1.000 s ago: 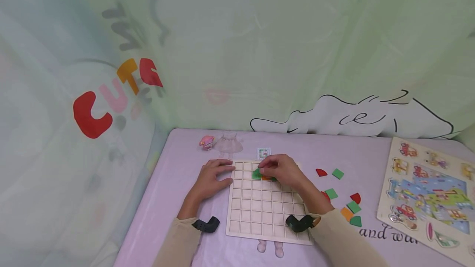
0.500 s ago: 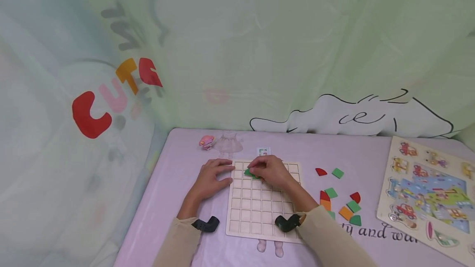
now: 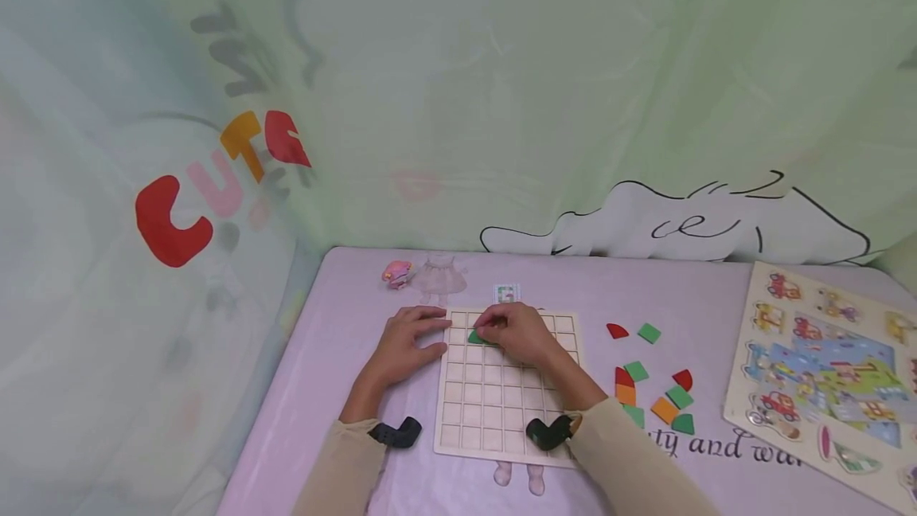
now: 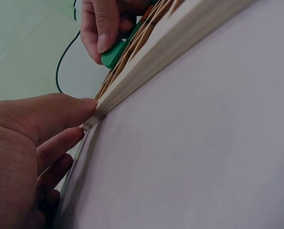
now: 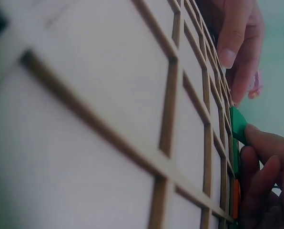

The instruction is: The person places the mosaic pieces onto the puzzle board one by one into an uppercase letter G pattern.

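Right hand (image 3: pixel 517 334) pinches a green piece (image 3: pixel 476 337) at the second column from the left, second row from the far edge, of the grid board (image 3: pixel 492 394), while the left hand (image 3: pixel 408 342), fingers apart, touches that board's left edge. Seating the piece seems the step in hand; the next move likely calls for lining it up and pressing it flat, though whether it already sits flush cannot be told. Right-hand fingers hide the orange piece (image 5: pixel 236 198) from the head view, and the small card (image 3: pixel 507 293) beyond is too tiny to read.
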Motion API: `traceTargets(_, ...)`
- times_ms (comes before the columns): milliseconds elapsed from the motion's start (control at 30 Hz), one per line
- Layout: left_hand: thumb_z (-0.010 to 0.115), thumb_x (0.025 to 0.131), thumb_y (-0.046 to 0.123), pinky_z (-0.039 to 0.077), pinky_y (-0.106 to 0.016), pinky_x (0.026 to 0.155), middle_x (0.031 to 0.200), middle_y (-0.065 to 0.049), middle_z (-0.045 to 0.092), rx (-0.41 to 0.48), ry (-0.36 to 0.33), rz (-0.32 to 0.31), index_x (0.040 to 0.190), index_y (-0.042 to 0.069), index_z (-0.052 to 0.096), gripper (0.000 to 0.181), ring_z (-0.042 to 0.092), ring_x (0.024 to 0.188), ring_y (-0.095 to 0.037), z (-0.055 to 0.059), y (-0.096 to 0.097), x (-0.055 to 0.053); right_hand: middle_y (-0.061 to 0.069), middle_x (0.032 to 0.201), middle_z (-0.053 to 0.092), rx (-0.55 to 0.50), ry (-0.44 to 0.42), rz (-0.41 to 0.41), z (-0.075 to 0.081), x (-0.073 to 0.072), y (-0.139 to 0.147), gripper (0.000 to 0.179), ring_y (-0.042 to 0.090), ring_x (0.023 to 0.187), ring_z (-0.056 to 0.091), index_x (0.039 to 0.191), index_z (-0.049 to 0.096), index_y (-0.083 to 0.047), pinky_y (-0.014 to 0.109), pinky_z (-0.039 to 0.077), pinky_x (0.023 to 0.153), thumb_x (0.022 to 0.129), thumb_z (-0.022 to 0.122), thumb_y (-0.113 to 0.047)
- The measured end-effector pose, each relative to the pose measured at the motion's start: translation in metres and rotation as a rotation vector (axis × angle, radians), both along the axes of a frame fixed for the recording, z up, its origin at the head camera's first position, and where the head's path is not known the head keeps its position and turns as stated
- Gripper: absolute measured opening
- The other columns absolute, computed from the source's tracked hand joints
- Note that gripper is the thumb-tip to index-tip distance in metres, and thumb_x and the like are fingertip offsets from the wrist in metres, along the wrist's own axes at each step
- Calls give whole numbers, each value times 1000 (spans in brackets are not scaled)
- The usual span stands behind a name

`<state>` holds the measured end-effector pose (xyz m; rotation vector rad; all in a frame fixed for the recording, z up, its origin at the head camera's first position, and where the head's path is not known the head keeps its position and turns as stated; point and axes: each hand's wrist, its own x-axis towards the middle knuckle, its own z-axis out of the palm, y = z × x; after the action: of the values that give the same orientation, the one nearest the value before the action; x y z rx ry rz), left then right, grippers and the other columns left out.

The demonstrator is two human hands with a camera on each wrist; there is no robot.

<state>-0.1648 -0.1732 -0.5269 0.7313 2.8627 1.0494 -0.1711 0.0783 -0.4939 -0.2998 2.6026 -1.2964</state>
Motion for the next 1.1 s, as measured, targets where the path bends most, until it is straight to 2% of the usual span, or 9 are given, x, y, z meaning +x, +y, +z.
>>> traceTargets(367,75,91,28,34,-52,110,144,0,60,-12,1,6,131,21,71,40,48,137,-26,-2,-1,-1,-5,89,72,47,39,3,-2,-2,-3,4,12,82,58,91,80,-19,33,45,80,91,76,-21)
traceTargets(600,76,91,27,34,-53,109,143,-1,60,18,-11,7,130,20,72,40,48,137,-27,0,0,-1,-7,84,73,56,80,0,-1,-1,-3,5,9,79,60,88,81,-18,32,46,78,88,79,-23)
traceTargets(1100,76,90,27,34,-53,108,143,-2,61,24,-12,1,130,19,72,41,49,136,-28,1,1,0,-6,75,68,24,31,-29,0,-1,-2,4,11,71,57,84,78,-19,30,44,71,84,82,-21)
